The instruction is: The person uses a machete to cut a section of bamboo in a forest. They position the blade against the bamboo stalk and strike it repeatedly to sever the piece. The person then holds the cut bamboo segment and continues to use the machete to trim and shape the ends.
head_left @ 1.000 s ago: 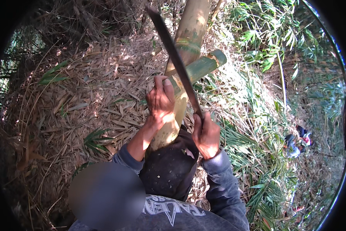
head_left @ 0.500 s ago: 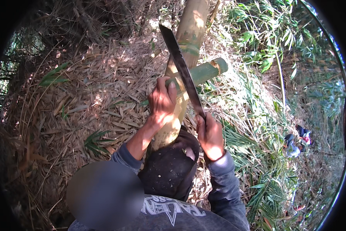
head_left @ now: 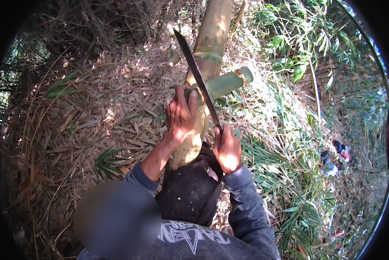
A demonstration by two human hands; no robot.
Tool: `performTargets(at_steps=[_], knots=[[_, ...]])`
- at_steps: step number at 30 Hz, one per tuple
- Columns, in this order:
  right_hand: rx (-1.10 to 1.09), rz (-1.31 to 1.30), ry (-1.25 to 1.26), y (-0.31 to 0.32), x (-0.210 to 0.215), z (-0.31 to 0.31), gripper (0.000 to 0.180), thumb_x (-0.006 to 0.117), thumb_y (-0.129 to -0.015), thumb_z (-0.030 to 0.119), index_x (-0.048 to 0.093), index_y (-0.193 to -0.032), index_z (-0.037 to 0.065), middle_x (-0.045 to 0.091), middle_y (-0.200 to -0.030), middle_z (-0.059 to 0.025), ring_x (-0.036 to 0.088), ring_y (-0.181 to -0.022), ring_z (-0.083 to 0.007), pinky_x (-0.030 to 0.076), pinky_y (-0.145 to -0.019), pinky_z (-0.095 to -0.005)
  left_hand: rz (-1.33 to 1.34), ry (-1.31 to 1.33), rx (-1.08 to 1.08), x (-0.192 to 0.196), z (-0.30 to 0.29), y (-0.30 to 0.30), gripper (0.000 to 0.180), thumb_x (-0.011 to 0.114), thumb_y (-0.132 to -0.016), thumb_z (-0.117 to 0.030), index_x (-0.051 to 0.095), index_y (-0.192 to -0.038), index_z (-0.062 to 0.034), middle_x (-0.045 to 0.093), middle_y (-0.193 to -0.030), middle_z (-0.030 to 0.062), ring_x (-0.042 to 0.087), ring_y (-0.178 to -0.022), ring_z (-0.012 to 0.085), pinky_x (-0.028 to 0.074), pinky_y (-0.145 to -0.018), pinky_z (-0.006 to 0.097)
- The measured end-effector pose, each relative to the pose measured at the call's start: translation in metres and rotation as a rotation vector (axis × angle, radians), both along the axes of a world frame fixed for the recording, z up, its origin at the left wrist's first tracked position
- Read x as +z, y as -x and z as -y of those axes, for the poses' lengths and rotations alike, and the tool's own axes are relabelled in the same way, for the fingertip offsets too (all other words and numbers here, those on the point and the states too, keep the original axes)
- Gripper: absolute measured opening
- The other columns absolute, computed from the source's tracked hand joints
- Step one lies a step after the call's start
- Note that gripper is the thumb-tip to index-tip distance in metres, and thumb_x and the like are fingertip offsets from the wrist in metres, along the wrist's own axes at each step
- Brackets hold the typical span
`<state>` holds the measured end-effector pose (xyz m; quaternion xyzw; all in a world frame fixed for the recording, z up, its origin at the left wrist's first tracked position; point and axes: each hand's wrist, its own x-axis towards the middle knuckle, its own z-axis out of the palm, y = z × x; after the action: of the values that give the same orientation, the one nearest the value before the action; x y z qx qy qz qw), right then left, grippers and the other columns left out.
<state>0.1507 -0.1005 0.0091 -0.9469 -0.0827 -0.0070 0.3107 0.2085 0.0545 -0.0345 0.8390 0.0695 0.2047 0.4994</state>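
Seen from above, a person in a faded dark-grey long-sleeved sweatshirt (head_left: 242, 245) bends forward, one knee in dark, dusty trousers (head_left: 188, 193) tucked beneath the arms. The right forearm extends upward from the lower right, its sleeve reaching the wrist. The right hand (head_left: 227, 149) is closed in a fist around the lower end of a long, narrow, dark metal blade (head_left: 197, 74), thumb side up; the fingers hide the handle. The left forearm, bare below its pushed-back cuff, slants up and slightly right. The left hand (head_left: 180, 115) is clamped on the near end of a short green bamboo section (head_left: 224, 83), fingers curled over it and thumb lying along its top. The blade slants up and left across that section, just beside the left thumb; whether its edge touches the bamboo cannot be told. The green section lies crosswise over a thick, yellowish bamboo pole (head_left: 211, 34), which runs from the knee to the top edge. Around them spreads a floor of dry brown leaves (head_left: 95, 121), with green bamboo foliage (head_left: 289, 47) to the right. Far right, small and indistinct, are other people (head_left: 330, 168).
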Motion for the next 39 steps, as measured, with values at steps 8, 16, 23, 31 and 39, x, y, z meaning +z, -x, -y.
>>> performTargets(at_steps=[8,16,23,31,39], knots=[[-0.035,-0.033,-0.238,0.001,0.009,0.007,0.016,0.057,-0.093,0.014,0.052,-0.084,0.001,0.053,-0.058,-0.0217,0.055,-0.053,-0.0408,0.04,-0.045,-0.0446,0.063,0.009,-0.002,-0.003,0.0,-0.005,0.02,0.044,-0.097,-0.023,0.048,-0.103,-0.005,0.06,-0.072,0.0219,0.058,-0.064,0.0441,0.043,-0.054,0.05],[-0.519,-0.105,-0.645,-0.1,0.03,0.042,0.029,0.071,-0.086,0.02,0.063,-0.1,-0.004,0.059,-0.067,-0.0036,0.05,-0.044,-0.008,0.039,-0.039,-0.0235,0.026,0.011,-0.062,0.002,-0.003,-0.003,0.026,0.039,-0.098,-0.027,0.048,-0.106,-0.0039,0.06,-0.076,0.0233,0.058,-0.067,0.0451,0.044,-0.056,0.05],[-0.388,-0.228,-1.084,-0.12,0.005,0.042,0.041,0.074,-0.081,0.021,0.057,-0.107,-0.006,0.057,-0.069,-0.0046,0.052,-0.041,-0.0114,0.044,-0.036,-0.026,-0.092,0.116,-0.049,0.017,-0.004,-0.01,0.033,0.037,-0.098,-0.031,0.051,-0.102,-0.0022,0.057,-0.078,0.024,0.056,-0.071,0.0441,0.041,-0.064,0.049],[-0.524,-0.234,-1.182,-0.073,0.051,0.069,0.041,0.069,-0.084,0.012,0.053,-0.117,-0.008,0.056,-0.07,-0.0044,0.052,-0.041,-0.011,0.044,-0.036,-0.0253,-0.115,0.303,-0.245,0.038,-0.005,-0.003,0.041,0.031,-0.1,-0.035,0.055,-0.091,-0.0032,0.053,-0.078,0.0065,0.053,-0.069,0.0152,0.046,-0.063,0.031],[-0.716,0.112,-1.08,0.045,0.117,0.099,0.037,0.07,-0.083,0.009,0.056,-0.112,-0.01,0.059,-0.071,-0.006,0.052,-0.041,-0.0114,0.043,-0.036,-0.0257,0.039,0.156,-0.453,0.097,0.056,0.043,0.038,0.03,-0.098,-0.026,0.056,-0.095,0.0005,0.056,-0.086,0.0173,0.054,-0.082,0.0365,0.043,-0.076,0.041]])
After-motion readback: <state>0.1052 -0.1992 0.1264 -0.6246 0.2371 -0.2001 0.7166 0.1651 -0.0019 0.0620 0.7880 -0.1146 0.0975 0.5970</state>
